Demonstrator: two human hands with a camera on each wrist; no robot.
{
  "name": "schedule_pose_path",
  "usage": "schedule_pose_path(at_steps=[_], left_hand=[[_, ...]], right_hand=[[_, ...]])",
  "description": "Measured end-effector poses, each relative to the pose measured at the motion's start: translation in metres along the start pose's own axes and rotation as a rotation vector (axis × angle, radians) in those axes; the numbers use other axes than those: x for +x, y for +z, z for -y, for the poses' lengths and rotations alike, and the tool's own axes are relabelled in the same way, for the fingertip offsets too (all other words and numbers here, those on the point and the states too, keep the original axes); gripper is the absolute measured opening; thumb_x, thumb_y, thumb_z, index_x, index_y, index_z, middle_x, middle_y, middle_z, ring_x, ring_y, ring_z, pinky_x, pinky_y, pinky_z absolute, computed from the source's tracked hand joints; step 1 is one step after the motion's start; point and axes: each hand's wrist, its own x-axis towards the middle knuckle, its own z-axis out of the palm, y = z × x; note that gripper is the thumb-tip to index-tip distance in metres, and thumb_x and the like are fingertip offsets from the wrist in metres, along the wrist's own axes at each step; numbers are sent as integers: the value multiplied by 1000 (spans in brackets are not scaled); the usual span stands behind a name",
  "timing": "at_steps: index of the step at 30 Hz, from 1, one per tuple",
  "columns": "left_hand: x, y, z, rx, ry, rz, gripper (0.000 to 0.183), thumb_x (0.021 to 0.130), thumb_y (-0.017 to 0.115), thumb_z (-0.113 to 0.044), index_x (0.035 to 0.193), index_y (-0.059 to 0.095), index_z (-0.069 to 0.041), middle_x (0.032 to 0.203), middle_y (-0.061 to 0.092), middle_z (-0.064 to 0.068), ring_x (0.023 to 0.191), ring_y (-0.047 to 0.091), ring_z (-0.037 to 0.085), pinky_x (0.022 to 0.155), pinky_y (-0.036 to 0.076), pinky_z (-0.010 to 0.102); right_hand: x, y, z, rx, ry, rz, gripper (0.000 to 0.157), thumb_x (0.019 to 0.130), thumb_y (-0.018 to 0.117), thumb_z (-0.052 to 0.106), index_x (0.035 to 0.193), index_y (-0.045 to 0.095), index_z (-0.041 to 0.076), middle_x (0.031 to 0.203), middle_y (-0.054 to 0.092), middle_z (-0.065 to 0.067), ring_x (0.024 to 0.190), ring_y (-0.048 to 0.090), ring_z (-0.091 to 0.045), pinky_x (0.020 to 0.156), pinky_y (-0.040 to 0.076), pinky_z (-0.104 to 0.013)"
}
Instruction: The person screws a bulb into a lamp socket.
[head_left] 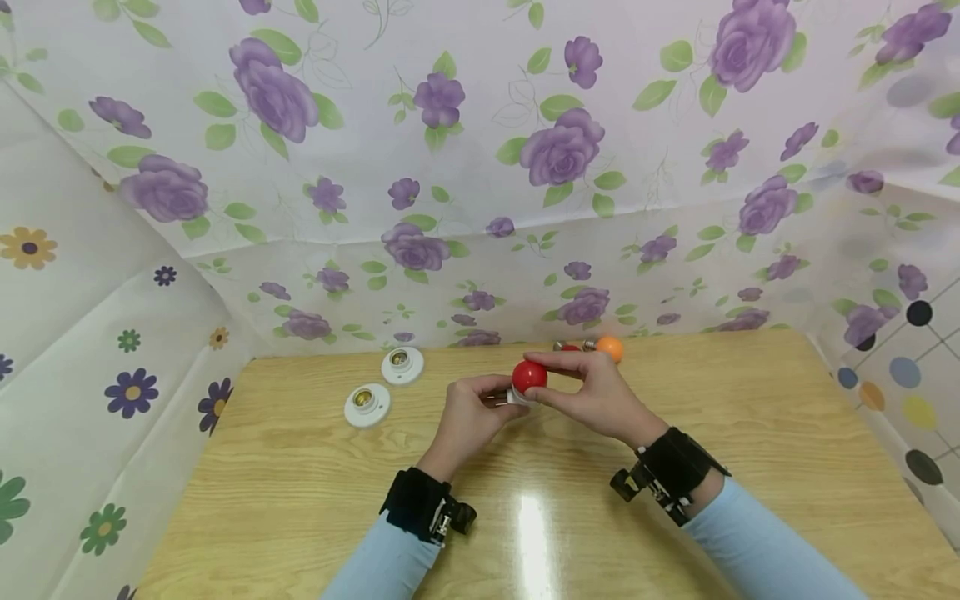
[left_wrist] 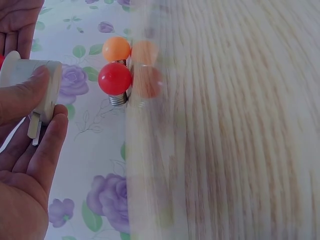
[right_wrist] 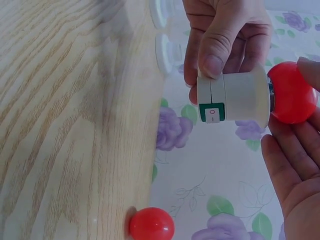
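My left hand (head_left: 468,417) grips a white plug-in lamp socket (right_wrist: 242,97), thumb on one side and fingers on the other. The socket has a small green-framed switch (right_wrist: 212,113), and its metal prongs (left_wrist: 34,127) stick out between the left fingers in the left wrist view. With thumb and fingers, my right hand (head_left: 600,396) holds a red bulb (head_left: 529,377) at the socket's mouth. A strip of the bulb's metal base (right_wrist: 271,95) shows between the red globe and the socket rim in the right wrist view. Both hands are over the table's far half.
Two round white lamp holders (head_left: 367,405) sit on the wooden table (head_left: 300,500) to the left. An orange bulb (head_left: 611,348) and another red bulb (left_wrist: 114,78) lie near the back edge, behind my right hand. Flowered cloth (head_left: 420,167) hangs along the back.
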Motion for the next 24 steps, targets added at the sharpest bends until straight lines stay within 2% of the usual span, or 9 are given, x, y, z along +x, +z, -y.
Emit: schedule_pose_path(at_steps=[6, 16, 20, 24], left_hand=[[0, 1, -2, 6, -6, -9, 30, 74, 78, -14, 103, 70, -19, 96, 66, -9, 85, 62, 7, 71, 51, 26], [2, 3, -6, 24, 7, -30, 28, 75, 77, -14, 102, 70, -18, 95, 66, -10, 85, 62, 7, 72, 50, 26], [2, 3, -5, 28, 1, -28, 29, 75, 77, -15, 103, 70, -18, 96, 65, -10, 85, 62, 7, 72, 50, 26], [2, 1, -5, 37, 6, -25, 29, 75, 77, -18, 103, 70, -19, 96, 65, -10, 86, 62, 8, 71, 50, 25]], right_hand=[[-1, 1, 2, -28, 13, -45, 43, 79, 73, 32, 120, 63, 20, 116, 60, 10, 106, 55, -10, 89, 44, -31], [-3, 10, -2, -51, -41, -208, 39, 73, 79, 31, 109, 68, 20, 104, 64, 9, 95, 59, -11, 80, 49, -31], [-3, 9, 8, -38, -43, -203, 42, 73, 79, 25, 112, 66, 16, 108, 63, 6, 98, 58, -12, 82, 48, -32], [-3, 4, 19, -47, -57, -146, 50, 75, 78, 21, 121, 61, 15, 117, 60, 5, 105, 56, -16, 85, 46, -37]])
